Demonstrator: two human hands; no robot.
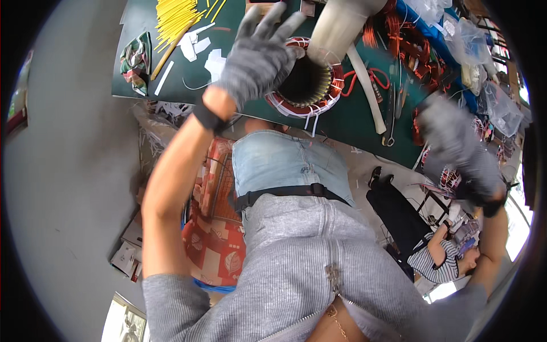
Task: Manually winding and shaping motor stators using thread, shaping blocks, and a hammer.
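Note:
A round motor stator (334, 80) lies on the green tabletop, its copper windings tied with white cord around a dark toothed bore. My left hand (259, 62), in a grey glove, is over the stator's left edge with fingers spread and nothing seen in them. Whether it touches the stator I cannot tell. Off to the right, beyond the table's edge, my gloved right hand (456, 139) is smeared by motion and its fingers are unclear. A thick pale cylinder (340, 31) covers the stator's upper right side. Beside it lies a pale stick (367, 91).
Yellow tubes (175, 21), white paper pieces (194, 45) and a patterned cloth (135, 62) lie at the left of the green table (233, 117). A wrench (390, 122), red-handled scissors (376, 77) and copper coils (413, 40) are at the right. Another person (436, 256) is at the lower right.

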